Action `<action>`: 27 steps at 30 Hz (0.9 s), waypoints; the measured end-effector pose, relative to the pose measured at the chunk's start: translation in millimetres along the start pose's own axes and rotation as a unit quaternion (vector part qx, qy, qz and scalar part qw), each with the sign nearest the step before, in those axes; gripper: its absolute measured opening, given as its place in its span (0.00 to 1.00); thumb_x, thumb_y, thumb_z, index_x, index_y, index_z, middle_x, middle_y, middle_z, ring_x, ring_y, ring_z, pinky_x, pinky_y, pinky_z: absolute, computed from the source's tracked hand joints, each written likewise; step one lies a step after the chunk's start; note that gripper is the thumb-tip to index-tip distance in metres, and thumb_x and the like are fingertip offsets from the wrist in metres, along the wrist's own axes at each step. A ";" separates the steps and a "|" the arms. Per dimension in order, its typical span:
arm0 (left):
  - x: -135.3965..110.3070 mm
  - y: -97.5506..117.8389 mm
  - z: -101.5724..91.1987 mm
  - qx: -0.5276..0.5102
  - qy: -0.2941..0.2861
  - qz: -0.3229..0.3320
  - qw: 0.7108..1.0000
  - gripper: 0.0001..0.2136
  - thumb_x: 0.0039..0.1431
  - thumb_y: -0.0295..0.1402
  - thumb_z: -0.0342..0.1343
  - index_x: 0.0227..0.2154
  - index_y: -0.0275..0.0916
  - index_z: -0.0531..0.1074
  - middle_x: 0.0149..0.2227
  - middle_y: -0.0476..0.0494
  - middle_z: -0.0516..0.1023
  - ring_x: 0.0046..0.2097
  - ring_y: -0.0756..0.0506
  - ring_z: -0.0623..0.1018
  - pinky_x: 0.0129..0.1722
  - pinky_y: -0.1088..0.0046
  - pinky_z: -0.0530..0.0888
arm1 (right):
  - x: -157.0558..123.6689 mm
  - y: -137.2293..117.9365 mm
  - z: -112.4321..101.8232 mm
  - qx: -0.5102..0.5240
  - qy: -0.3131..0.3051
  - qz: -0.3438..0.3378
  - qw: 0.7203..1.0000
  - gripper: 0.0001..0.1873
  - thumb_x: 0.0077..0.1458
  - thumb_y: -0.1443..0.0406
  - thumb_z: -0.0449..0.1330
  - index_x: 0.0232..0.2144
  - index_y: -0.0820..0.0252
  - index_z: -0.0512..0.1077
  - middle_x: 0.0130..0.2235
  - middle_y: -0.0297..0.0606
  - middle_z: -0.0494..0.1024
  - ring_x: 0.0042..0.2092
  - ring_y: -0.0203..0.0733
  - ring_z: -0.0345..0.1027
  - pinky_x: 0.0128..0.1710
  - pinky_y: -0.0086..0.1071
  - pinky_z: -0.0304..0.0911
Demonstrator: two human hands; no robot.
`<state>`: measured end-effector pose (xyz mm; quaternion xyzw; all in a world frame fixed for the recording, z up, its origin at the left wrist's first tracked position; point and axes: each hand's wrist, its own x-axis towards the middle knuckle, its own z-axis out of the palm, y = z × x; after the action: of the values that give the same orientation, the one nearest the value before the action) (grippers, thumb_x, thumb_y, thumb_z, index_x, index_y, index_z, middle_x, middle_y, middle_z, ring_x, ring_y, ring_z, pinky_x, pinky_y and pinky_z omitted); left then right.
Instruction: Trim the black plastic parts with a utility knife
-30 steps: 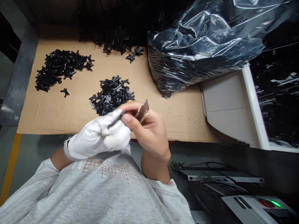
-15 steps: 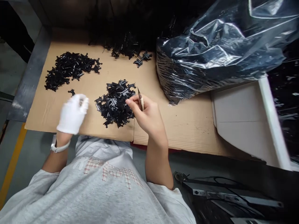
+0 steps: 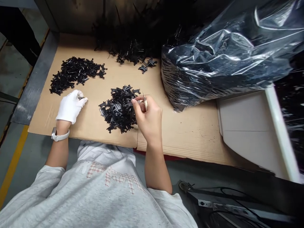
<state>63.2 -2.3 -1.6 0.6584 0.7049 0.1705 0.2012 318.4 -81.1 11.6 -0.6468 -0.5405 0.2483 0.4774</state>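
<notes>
My left hand (image 3: 70, 107), in a white glove, is just above the cardboard at the left. Its fingers are drawn together at the tips, and whatever they may hold is too small to make out. My bare right hand (image 3: 150, 118) grips a slim, pointed craft knife (image 3: 145, 103), tip upward, between thumb and fingers. The right thumb and fingertip meet at the right edge of a heap of small black plastic parts (image 3: 120, 109); whether they pinch a part is unclear. A second heap of black parts (image 3: 77, 71) lies beyond my left hand.
More black parts (image 3: 133, 53) spread along the dark back of the cardboard-covered table (image 3: 175, 133). A large black plastic bag (image 3: 220, 63) bulges at the back right, beside an open white box (image 3: 247, 126). A person's dark-clothed leg (image 3: 19, 31) shows at far left.
My left hand has turned, and its fingers have come to where a lone black part lay, which no longer shows. My right hand has tilted the knife slightly, staying by the middle heap.
</notes>
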 end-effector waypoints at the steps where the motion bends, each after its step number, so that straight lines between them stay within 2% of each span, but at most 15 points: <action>1: -8.7 5.9 1.6 -0.041 0.009 0.020 0.999 0.07 0.57 0.39 0.58 0.34 0.41 0.71 0.33 0.47 0.77 0.35 0.46 0.74 0.43 0.68 0.70 | -2.0 -3.4 -1.7 0.030 -0.011 -0.002 0.999 0.09 0.62 0.58 0.60 0.32 0.56 0.70 0.23 0.24 0.58 0.25 0.34 0.51 0.28 0.31 0.50; 3: -29.8 22.4 3.2 -0.130 0.041 0.052 0.989 0.08 0.56 0.39 0.59 0.34 0.41 0.71 0.31 0.49 0.75 0.32 0.49 0.71 0.41 0.69 0.70 | -6.2 -10.7 -3.5 0.101 -0.044 -0.004 0.994 0.09 0.63 0.59 0.60 0.33 0.57 0.71 0.23 0.25 0.60 0.24 0.33 0.51 0.25 0.29 0.50; 4: -40.8 32.1 2.8 -0.185 0.037 0.071 0.979 0.10 0.55 0.40 0.61 0.34 0.41 0.70 0.33 0.49 0.76 0.32 0.49 0.71 0.40 0.71 0.70 | -8.7 -14.4 -3.7 0.135 -0.069 -0.005 0.988 0.08 0.62 0.60 0.61 0.34 0.57 0.72 0.24 0.25 0.61 0.25 0.32 0.53 0.24 0.29 0.50; 7: -66.4 61.1 -2.6 -0.334 -0.043 0.080 0.938 0.14 0.48 0.41 0.66 0.31 0.41 0.69 0.32 0.50 0.75 0.32 0.50 0.72 0.36 0.73 0.71 | -17.8 -24.2 -2.9 0.212 -0.160 -0.012 0.964 0.08 0.60 0.62 0.65 0.41 0.58 0.75 0.27 0.26 0.67 0.25 0.30 0.55 0.25 0.27 0.54; 9: -74.4 75.6 -6.9 -0.384 -0.089 0.075 0.916 0.14 0.46 0.39 0.67 0.28 0.41 0.68 0.29 0.52 0.73 0.30 0.51 0.71 0.32 0.75 0.71 | -24.7 -29.5 -2.1 0.234 -0.187 -0.019 0.954 0.07 0.59 0.63 0.66 0.39 0.58 0.76 0.29 0.27 0.70 0.25 0.29 0.57 0.25 0.27 0.56; 12: -78.2 86.4 -7.0 -0.445 -0.123 0.071 0.884 0.13 0.48 0.39 0.67 0.26 0.41 0.68 0.25 0.54 0.69 0.26 0.53 0.67 0.26 0.77 0.67 | -34.0 -36.6 -1.2 0.252 -0.156 -0.022 0.955 0.07 0.60 0.61 0.66 0.32 0.58 0.75 0.28 0.29 0.73 0.25 0.29 0.59 0.24 0.27 0.57; 15: -82.4 88.0 4.1 -0.503 -0.133 0.040 0.853 0.15 0.59 0.48 0.61 0.31 0.42 0.71 0.27 0.53 0.68 0.25 0.53 0.66 0.25 0.77 0.67 | -41.0 -42.1 0.9 0.256 -0.100 -0.006 0.962 0.09 0.60 0.59 0.66 0.31 0.58 0.74 0.24 0.26 0.68 0.23 0.30 0.58 0.22 0.26 0.56; 17: -87.2 87.8 14.7 -0.510 -0.114 0.027 0.852 0.18 0.63 0.54 0.55 0.34 0.42 0.73 0.31 0.51 0.71 0.29 0.52 0.70 0.29 0.76 0.70 | -45.0 -43.6 3.5 0.241 -0.068 -0.003 0.968 0.09 0.61 0.60 0.65 0.31 0.57 0.73 0.22 0.24 0.65 0.22 0.29 0.56 0.22 0.26 0.55; 19: -92.1 88.7 23.2 -0.513 -0.092 0.030 0.853 0.20 0.64 0.56 0.52 0.34 0.42 0.72 0.33 0.49 0.73 0.34 0.50 0.73 0.35 0.73 0.74 | -49.1 -42.2 5.9 0.223 -0.064 -0.019 0.973 0.08 0.63 0.61 0.64 0.32 0.57 0.72 0.23 0.24 0.66 0.23 0.29 0.57 0.23 0.26 0.55; 21: -96.2 91.2 26.1 -0.523 -0.070 0.022 0.849 0.20 0.64 0.55 0.53 0.32 0.42 0.70 0.32 0.49 0.73 0.35 0.49 0.74 0.38 0.72 0.74 | -52.7 -38.5 6.4 0.201 -0.087 -0.065 0.974 0.11 0.65 0.57 0.62 0.35 0.57 0.71 0.28 0.28 0.71 0.26 0.30 0.62 0.25 0.26 0.59; 24: -101.9 96.5 20.4 -0.535 -0.065 0.012 0.842 0.20 0.66 0.52 0.53 0.26 0.43 0.66 0.26 0.52 0.68 0.28 0.51 0.68 0.31 0.73 0.71 | -56.2 -32.8 2.0 0.140 -0.098 -0.158 0.973 0.22 0.68 0.46 0.52 0.46 0.56 0.69 0.39 0.36 0.78 0.34 0.35 0.71 0.29 0.29 0.64; 26: -106.5 98.7 15.1 -0.534 -0.068 0.027 0.842 0.21 0.67 0.50 0.52 0.23 0.42 0.66 0.23 0.52 0.68 0.25 0.51 0.67 0.29 0.74 0.72 | -56.8 -32.8 -3.0 0.080 -0.088 -0.209 0.971 0.24 0.71 0.47 0.46 0.54 0.57 0.66 0.42 0.38 0.79 0.36 0.36 0.73 0.30 0.30 0.65; 27: -109.1 98.9 13.4 -0.533 -0.066 0.037 0.843 0.20 0.67 0.50 0.52 0.24 0.42 0.69 0.24 0.52 0.70 0.27 0.51 0.70 0.31 0.74 0.73 | -56.6 -34.5 -5.5 0.053 -0.087 -0.228 0.968 0.23 0.72 0.49 0.46 0.57 0.57 0.64 0.42 0.38 0.80 0.35 0.36 0.73 0.30 0.30 0.65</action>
<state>160.7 -103.9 43.3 0.4846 0.4660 0.4834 0.5607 290.5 -137.4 33.4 -0.4563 -0.6990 0.2166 0.5061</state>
